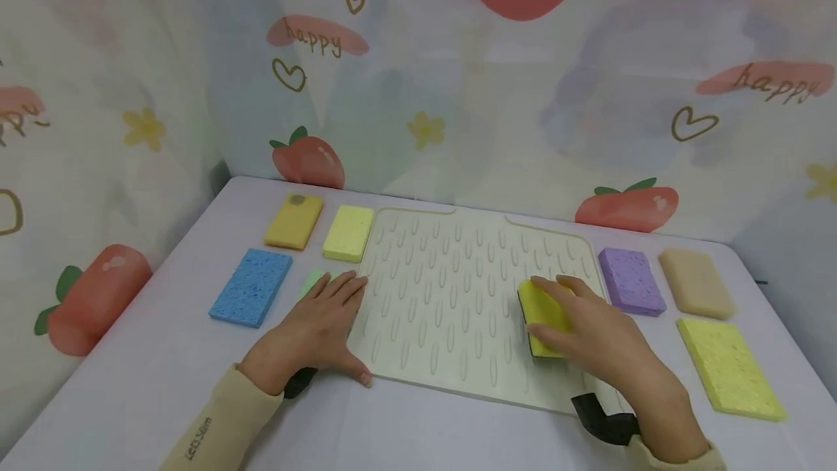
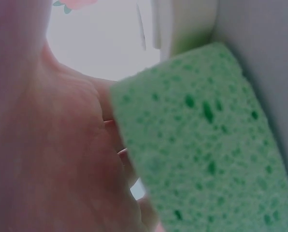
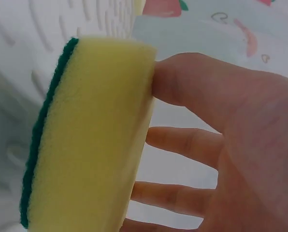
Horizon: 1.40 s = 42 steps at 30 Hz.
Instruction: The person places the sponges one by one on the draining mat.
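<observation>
- Reaching in from the front, cream sleeves lead to both hands above a white-covered table.
- Lying at the near right, a flat yellow sponge is untouched.
- Spread at the mat's left edge, the left hand has its thumb well apart from its fingers; they look straight and grip nothing that shows.
- Beside that palm sits a green sponge, mostly covered in the head view; whether the palm touches it, I cannot tell.
- Over the mat's right part, the right hand sets thumb and fingers, fairly straight and apart, against the yellow upper face of a two-layer sponge; how hard they press cannot be told.
- That sponge, dark green scouring side down over the mat, should be light, soft and springy, not fragile, its backing stiffer and rougher. Its long foam sides look the best place to take hold, with a mild squeeze.
- Under it, the pale ribbed mat looks thin and perhaps slick; its rim would suit a steadying hand.
- Farther off stand blue, purple, beige, pale yellow and mustard sponges.
- Behind everything hangs a fruit-printed backdrop.
</observation>
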Each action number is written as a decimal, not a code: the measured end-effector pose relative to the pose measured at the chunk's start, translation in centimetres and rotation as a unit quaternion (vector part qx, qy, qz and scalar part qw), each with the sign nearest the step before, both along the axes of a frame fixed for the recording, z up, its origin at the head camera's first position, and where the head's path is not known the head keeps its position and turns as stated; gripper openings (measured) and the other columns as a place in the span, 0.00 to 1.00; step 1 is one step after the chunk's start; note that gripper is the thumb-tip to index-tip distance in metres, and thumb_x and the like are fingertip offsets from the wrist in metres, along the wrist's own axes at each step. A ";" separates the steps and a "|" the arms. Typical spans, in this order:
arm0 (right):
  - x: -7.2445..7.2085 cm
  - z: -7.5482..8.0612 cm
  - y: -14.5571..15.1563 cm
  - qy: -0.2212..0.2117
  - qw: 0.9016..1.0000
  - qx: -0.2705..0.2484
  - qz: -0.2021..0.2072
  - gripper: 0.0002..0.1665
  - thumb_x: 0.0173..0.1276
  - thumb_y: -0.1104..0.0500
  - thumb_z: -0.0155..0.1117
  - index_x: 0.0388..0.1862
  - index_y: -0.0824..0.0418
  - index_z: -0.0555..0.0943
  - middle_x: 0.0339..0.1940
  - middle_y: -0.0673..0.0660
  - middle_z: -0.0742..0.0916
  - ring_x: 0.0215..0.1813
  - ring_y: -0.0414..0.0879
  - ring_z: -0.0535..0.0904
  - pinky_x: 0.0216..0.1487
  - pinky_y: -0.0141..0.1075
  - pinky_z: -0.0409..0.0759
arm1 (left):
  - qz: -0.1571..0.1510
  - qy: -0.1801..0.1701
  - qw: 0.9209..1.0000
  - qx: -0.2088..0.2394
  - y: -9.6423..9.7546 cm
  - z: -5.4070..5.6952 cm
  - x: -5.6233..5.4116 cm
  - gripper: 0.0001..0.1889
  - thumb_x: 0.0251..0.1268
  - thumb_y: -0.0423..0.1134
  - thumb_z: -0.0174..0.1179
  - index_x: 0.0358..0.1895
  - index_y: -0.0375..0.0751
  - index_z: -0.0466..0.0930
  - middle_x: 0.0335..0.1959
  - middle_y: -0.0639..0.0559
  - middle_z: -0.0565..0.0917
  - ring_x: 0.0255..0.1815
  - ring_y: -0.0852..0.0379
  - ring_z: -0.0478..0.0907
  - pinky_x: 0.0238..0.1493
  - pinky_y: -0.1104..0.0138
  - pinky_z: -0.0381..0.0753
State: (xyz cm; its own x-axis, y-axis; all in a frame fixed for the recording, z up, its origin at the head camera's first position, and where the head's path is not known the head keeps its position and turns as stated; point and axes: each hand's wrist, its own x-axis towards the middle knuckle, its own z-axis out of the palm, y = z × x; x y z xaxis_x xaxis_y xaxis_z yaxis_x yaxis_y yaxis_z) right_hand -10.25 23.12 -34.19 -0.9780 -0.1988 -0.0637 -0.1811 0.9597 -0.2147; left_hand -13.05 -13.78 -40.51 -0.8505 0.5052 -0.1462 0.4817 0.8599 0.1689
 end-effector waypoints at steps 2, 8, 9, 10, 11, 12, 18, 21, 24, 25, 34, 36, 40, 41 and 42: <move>-0.1 0.1 -0.8 0.003 1.000 -0.004 0.006 0.39 0.64 0.40 0.66 0.72 0.51 0.71 0.68 0.71 0.73 0.57 0.70 0.79 0.45 0.62 0.81 | 0.000 0.005 1.000 0.002 0.0 0.1 0.0 0.71 0.30 0.78 0.71 0.76 0.30 0.57 0.79 0.41 0.58 0.81 0.41 0.48 0.81 0.44 0.45; -0.5 0.3 -2.8 0.002 1.000 -0.018 0.018 0.36 0.65 0.41 0.67 0.71 0.47 0.72 0.69 0.69 0.73 0.51 0.67 0.83 0.42 0.60 0.82 | 0.002 0.008 1.000 0.005 -0.1 0.0 -0.1 0.72 0.30 0.78 0.71 0.76 0.30 0.57 0.78 0.41 0.59 0.81 0.41 0.49 0.80 0.43 0.46; -0.6 0.3 -3.0 0.002 1.000 -0.020 0.020 0.36 0.65 0.42 0.67 0.71 0.46 0.73 0.69 0.69 0.73 0.50 0.66 0.83 0.41 0.60 0.82 | 0.003 0.006 1.000 0.005 -0.1 0.0 -0.1 0.72 0.30 0.78 0.71 0.76 0.30 0.57 0.78 0.41 0.59 0.81 0.41 0.48 0.80 0.43 0.46; -0.6 0.3 -3.3 0.001 1.000 -0.023 0.022 0.35 0.65 0.42 0.67 0.70 0.45 0.73 0.69 0.69 0.73 0.49 0.66 0.83 0.40 0.60 0.82 | 0.004 0.005 1.000 0.004 0.0 -0.1 -0.1 0.72 0.30 0.78 0.71 0.76 0.30 0.57 0.78 0.41 0.59 0.81 0.42 0.48 0.80 0.44 0.45; -0.6 0.3 -3.5 0.000 0.999 -0.025 0.024 0.34 0.66 0.43 0.67 0.70 0.45 0.73 0.70 0.69 0.73 0.49 0.65 0.84 0.40 0.60 0.82 | 0.004 0.004 1.000 0.004 0.0 -0.2 0.0 0.72 0.30 0.78 0.71 0.76 0.31 0.57 0.78 0.41 0.59 0.81 0.42 0.48 0.80 0.44 0.45; -0.6 0.3 -3.7 -0.001 0.999 -0.027 0.027 0.34 0.66 0.43 0.67 0.70 0.45 0.73 0.70 0.69 0.72 0.49 0.65 0.84 0.40 0.60 0.81 | 0.005 0.002 1.000 0.004 0.0 -0.2 0.0 0.72 0.30 0.78 0.70 0.76 0.31 0.57 0.79 0.42 0.58 0.81 0.42 0.48 0.80 0.44 0.45; -0.6 0.1 -4.9 -0.011 0.998 -0.038 0.050 0.30 0.70 0.49 0.64 0.70 0.42 0.72 0.72 0.68 0.70 0.41 0.59 0.85 0.32 0.53 0.80 | 0.005 0.002 1.000 0.001 -0.1 -0.2 0.2 0.72 0.30 0.79 0.70 0.76 0.31 0.57 0.79 0.42 0.58 0.81 0.42 0.49 0.80 0.44 0.45; -0.5 0.2 -5.6 -0.007 0.997 -0.041 0.061 0.25 0.71 0.52 0.62 0.67 0.43 0.75 0.72 0.69 0.70 0.38 0.58 0.85 0.28 0.48 0.79 | 0.006 0.007 1.000 -0.001 -0.1 -0.1 0.1 0.72 0.30 0.79 0.70 0.76 0.31 0.57 0.78 0.42 0.59 0.81 0.42 0.49 0.80 0.44 0.46; -0.4 0.3 -6.4 -0.001 0.996 -0.045 0.072 0.21 0.71 0.53 0.63 0.62 0.43 0.78 0.71 0.69 0.70 0.40 0.57 0.85 0.26 0.43 0.76 | 0.007 0.007 1.000 0.003 -0.1 0.0 0.1 0.71 0.29 0.78 0.71 0.76 0.31 0.57 0.78 0.42 0.59 0.81 0.42 0.49 0.80 0.44 0.46; -0.4 0.3 -6.6 0.002 0.996 -0.047 0.077 0.20 0.71 0.54 0.63 0.61 0.43 0.79 0.72 0.68 0.71 0.40 0.56 0.84 0.25 0.41 0.74 | 0.007 0.007 1.000 0.004 0.0 0.0 0.0 0.71 0.29 0.78 0.71 0.76 0.31 0.57 0.78 0.42 0.59 0.81 0.42 0.49 0.80 0.44 0.45; -0.3 -0.1 -8.5 0.010 0.990 -0.078 0.121 0.19 0.68 0.52 0.67 0.57 0.43 0.81 0.74 0.53 0.73 0.53 0.59 0.82 0.35 0.46 0.79 | 0.008 0.001 1.000 0.008 0.1 0.0 0.0 0.71 0.29 0.78 0.72 0.75 0.31 0.58 0.79 0.42 0.59 0.82 0.42 0.48 0.80 0.44 0.45; -0.2 -0.2 -9.0 0.003 0.989 -0.084 0.122 0.18 0.68 0.52 0.67 0.57 0.43 0.81 0.74 0.53 0.73 0.54 0.59 0.81 0.35 0.46 0.79 | 0.008 0.000 1.000 0.006 0.2 -0.1 0.0 0.71 0.29 0.78 0.71 0.76 0.31 0.58 0.79 0.43 0.58 0.82 0.43 0.47 0.81 0.44 0.44; -0.1 -0.5 -10.0 0.000 0.989 -0.084 0.122 0.17 0.69 0.54 0.66 0.55 0.44 0.81 0.72 0.55 0.74 0.52 0.58 0.81 0.31 0.41 0.77 | 0.008 -0.004 1.000 0.000 0.2 -0.1 0.0 0.71 0.29 0.78 0.71 0.76 0.32 0.57 0.79 0.43 0.58 0.82 0.43 0.47 0.81 0.45 0.43; -0.1 -0.5 -10.2 0.001 0.989 -0.082 0.122 0.16 0.69 0.55 0.66 0.55 0.44 0.81 0.72 0.55 0.74 0.50 0.57 0.81 0.29 0.40 0.75 | 0.008 -0.003 1.000 -0.001 0.2 -0.1 0.0 0.71 0.29 0.79 0.70 0.76 0.33 0.57 0.79 0.44 0.58 0.82 0.43 0.47 0.81 0.45 0.43; -0.1 -0.6 -10.5 0.001 0.989 -0.080 0.123 0.16 0.69 0.55 0.65 0.55 0.44 0.81 0.72 0.55 0.74 0.49 0.57 0.81 0.28 0.38 0.73 | 0.008 -0.003 1.000 -0.002 0.2 -0.2 0.0 0.72 0.29 0.79 0.70 0.76 0.33 0.57 0.79 0.44 0.58 0.82 0.44 0.47 0.81 0.45 0.43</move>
